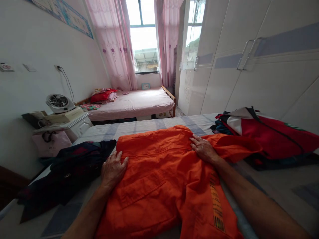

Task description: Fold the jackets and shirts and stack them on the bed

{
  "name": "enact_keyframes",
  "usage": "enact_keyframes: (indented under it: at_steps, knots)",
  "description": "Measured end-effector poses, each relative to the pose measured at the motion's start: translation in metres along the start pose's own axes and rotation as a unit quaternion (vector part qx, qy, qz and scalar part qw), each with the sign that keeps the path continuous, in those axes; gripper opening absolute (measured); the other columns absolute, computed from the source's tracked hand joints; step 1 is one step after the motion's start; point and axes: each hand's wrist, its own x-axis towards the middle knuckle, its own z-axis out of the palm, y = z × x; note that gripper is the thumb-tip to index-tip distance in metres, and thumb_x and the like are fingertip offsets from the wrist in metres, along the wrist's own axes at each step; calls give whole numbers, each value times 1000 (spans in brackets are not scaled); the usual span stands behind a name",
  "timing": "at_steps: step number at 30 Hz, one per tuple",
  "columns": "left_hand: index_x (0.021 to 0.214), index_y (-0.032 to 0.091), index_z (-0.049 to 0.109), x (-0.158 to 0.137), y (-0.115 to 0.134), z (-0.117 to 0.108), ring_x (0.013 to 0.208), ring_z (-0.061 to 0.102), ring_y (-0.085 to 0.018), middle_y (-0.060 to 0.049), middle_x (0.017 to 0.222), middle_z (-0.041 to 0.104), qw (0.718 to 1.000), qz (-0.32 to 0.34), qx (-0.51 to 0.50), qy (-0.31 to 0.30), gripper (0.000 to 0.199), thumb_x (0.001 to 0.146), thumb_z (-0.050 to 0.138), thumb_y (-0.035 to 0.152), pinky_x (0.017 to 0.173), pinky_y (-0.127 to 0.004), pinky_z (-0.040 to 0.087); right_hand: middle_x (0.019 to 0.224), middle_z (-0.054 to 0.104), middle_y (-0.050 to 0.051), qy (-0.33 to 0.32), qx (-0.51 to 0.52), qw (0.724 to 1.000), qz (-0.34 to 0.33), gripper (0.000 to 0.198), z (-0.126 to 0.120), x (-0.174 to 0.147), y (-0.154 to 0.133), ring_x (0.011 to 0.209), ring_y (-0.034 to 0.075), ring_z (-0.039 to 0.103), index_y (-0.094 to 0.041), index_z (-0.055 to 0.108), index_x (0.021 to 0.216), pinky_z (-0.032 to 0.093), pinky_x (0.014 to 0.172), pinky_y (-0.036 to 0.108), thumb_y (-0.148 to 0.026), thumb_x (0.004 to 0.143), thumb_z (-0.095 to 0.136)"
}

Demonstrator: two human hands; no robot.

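Note:
An orange jacket point(154, 166) lies spread over the bed in front of me, one sleeve stretched out to the right and another hanging toward me with a printed strip on it. My left hand point(114, 168) rests on the jacket's left edge, fingers extended and slightly apart. On its upper right part, near the shoulder, my right hand point(203, 147) lies flat with the fingers stretched out. Neither hand grips the cloth visibly. The jacket's near edge runs out of view at the bottom.
Dark clothes point(67, 169) lie at the left. A pile with a red and white jacket point(271, 132) sits at the right on the striped bedsheet point(149, 123). Beyond are a smaller bed point(139, 103), a fan point(58, 102) on a cabinet, a pink bag point(51, 144) and a white wardrobe point(224, 86).

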Motion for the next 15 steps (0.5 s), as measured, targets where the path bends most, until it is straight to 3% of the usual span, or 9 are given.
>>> enact_keyframes:
  at_steps: [15]
  knots:
    - [130,10,52,-1,4,-7,123,48,-29,-16,139,48,1000,-16,-9,-26,57,90,30,44,95,-42,43,138,50,8,8,33,999,5,43,-4,-3,-3,131,23,40,-19,57,125,29,108,41,-28,91,33]
